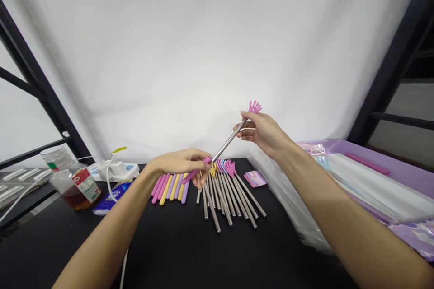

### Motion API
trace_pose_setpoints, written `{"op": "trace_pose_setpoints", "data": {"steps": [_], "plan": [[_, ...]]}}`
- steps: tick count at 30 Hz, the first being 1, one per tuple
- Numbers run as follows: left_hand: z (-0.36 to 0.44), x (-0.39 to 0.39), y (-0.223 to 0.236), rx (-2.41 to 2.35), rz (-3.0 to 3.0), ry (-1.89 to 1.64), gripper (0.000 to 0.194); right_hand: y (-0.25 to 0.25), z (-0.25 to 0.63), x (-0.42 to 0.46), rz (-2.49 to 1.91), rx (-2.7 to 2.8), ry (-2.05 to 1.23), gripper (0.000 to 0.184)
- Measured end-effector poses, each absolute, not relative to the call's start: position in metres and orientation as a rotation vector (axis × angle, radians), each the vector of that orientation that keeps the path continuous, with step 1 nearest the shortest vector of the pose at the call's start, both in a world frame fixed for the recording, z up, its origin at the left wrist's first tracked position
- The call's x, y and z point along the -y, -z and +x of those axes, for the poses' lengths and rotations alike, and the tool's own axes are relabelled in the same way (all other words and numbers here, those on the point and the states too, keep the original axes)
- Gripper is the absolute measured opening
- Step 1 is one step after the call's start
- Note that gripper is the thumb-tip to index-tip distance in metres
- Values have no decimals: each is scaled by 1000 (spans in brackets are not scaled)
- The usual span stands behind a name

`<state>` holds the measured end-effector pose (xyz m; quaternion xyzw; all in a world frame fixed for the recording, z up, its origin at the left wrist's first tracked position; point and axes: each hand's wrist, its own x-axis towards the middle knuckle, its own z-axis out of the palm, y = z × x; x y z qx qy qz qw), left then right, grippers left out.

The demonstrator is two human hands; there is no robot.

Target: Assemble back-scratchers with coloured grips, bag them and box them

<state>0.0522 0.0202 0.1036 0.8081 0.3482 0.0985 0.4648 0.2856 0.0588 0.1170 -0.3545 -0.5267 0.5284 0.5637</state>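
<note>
My right hand (261,133) pinches a back scratcher's metal rod (228,143) just below its pink hand-shaped head (254,107). The rod slants down to the left, and its lower end meets a pink handle (191,176) that my left hand (190,161) grips with closed fingers. How far the rod sits inside the handle, I cannot tell. Below my hands several metal rods (233,198) with hand-shaped heads (230,168) in pink, yellow and other colours lie fanned out on the black table (190,253). A row of pink, yellow and purple handles (166,188) lies to their left.
Small printed cards (256,179) lie right of the rods. Further right are clear plastic bags (285,198) and a purple bin (334,146). On the left stand a bottle of dark liquid (76,185), a blue packet (111,196) and a white power strip (117,170) with cables.
</note>
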Motion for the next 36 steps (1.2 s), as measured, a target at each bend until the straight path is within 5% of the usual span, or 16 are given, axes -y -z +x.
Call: {"op": "trace_pose_setpoints", "data": {"steps": [14,23,29,36], "plan": [[51,-32,-88,-804,1880,-203,31,-113,288,-66,-824,1305,-1158,22],[51,-31,-96,-935,2084,-342,44,-113,332,-74,-784,1591,-1388,13],[55,-21,-104,-957,2114,-394,40,-108,330,-71,-779,1993,-1195,51],[73,-7,-111,-913,2104,-378,41,-119,331,-56,-688,2232,-1401,53]]}}
